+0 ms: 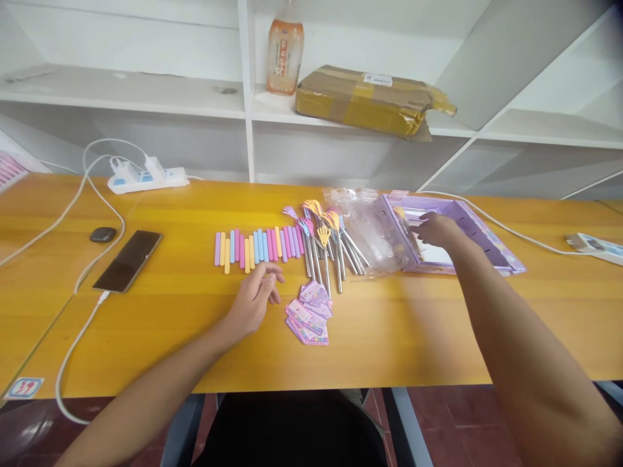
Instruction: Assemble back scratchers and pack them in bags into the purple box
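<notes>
My left hand [254,297] rests above the table with loosely bent fingers and nothing in it. Close by lies a pile of small purple printed cards [309,314]. Beyond it runs a row of pink, blue, yellow and purple handle sleeves [257,246]. To its right is a heap of back scratchers [327,240] with metal rods and coloured hand-shaped heads. My right hand [435,230] reaches into the open purple box [487,256], its fingers closed on a back scratcher [403,220] with a yellowish head, partly blurred, near the box's left side.
Clear plastic bags [365,227] lie between heap and box. A phone [127,261] on a white cable, a small black case [102,235] and a power strip [148,178] are at left. A taped carton [372,100] and a bottle [285,57] stand on the shelf.
</notes>
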Motion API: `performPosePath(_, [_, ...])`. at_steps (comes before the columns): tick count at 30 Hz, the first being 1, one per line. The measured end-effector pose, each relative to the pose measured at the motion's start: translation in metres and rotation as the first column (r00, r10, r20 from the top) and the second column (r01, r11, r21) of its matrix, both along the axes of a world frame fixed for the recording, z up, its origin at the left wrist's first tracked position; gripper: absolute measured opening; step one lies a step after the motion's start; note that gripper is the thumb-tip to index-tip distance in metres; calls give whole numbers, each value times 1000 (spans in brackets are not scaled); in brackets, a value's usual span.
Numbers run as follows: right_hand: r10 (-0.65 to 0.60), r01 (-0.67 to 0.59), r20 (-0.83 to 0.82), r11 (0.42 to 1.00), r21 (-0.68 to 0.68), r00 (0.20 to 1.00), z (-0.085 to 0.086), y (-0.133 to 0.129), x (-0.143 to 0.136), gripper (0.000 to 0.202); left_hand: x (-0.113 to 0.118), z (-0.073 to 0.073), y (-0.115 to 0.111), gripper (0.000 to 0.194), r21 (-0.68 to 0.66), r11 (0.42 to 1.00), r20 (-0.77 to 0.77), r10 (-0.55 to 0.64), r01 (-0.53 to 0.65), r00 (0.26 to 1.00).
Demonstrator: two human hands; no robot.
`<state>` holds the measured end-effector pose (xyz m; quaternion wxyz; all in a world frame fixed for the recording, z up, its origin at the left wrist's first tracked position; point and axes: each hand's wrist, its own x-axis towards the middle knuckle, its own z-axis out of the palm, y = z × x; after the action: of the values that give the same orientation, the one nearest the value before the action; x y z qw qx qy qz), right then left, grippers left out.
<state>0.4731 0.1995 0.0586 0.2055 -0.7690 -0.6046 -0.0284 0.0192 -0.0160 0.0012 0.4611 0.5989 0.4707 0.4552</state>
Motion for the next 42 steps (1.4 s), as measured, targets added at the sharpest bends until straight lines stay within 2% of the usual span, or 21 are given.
performPosePath(3, [41,-39,-74,999,29,996,15,-9,-7,16,-1,-1,0,33,5,1000,-29,-4,4,1000])
performPosePath(6, [79,-67,-142,994,87,987,24,-28,-31,21,0,-1,0,29,-2,1000,-76,-1,1,997])
performPosePath(8, [140,-119,-179,985,123,974,19,-44,-57,23,-2,1,2,25,5,1000,-153,6,-6,988])
performPosePath(10, [261,-235,-193,961,145,946,5,-61,-85,26,-8,5,8,21,79,996,-303,63,-41,951])
performPosePath(11, [339,-317,-195,938,139,920,-4,-69,-98,28,-13,8,13,20,149,986,-395,125,-70,910])
performPosePath(13, [477,-460,-231,879,125,848,-23,-79,-116,31,-28,14,25,20,309,937,-550,316,-163,774])
performPosePath(15, [521,-495,-299,854,163,800,-40,-82,-124,30,-47,18,38,25,414,868,-646,492,-274,583])
performPosePath(16, [513,-474,-330,859,196,793,-47,-82,-123,29,-56,19,44,28,435,843,-691,539,-318,483])
performPosePath(18, [483,-411,-365,873,262,796,-56,-81,-118,25,-71,17,53,34,436,822,-779,548,-366,304])
performPosePath(19, [480,-393,-365,873,289,798,-59,-81,-115,22,-76,15,55,37,424,826,-816,526,-372,238])
performPosePath(22, [503,-390,-328,850,353,799,-63,-84,-109,13,-82,9,57,39,383,847,-881,454,-368,129])
performPosePath(27, [489,-413,-216,854,316,845,-66,-94,-120,9,-85,5,57,37,353,884,-913,398,-308,96])
performPosePath(34, [481,-455,-110,868,199,870,-70,-96,-143,27,-96,1,65,34,281,868,-900,386,-409,201])
performPosePath(38, [565,-547,-57,816,187,823,-71,-105,-161,30,-99,2,67,43,219,868,-909,347,-445,230])
performPosePath(42, [625,-628,63,771,104,778,-72,-118,-187,35,-100,8,64,40,116,887,-930,255,-447,265])
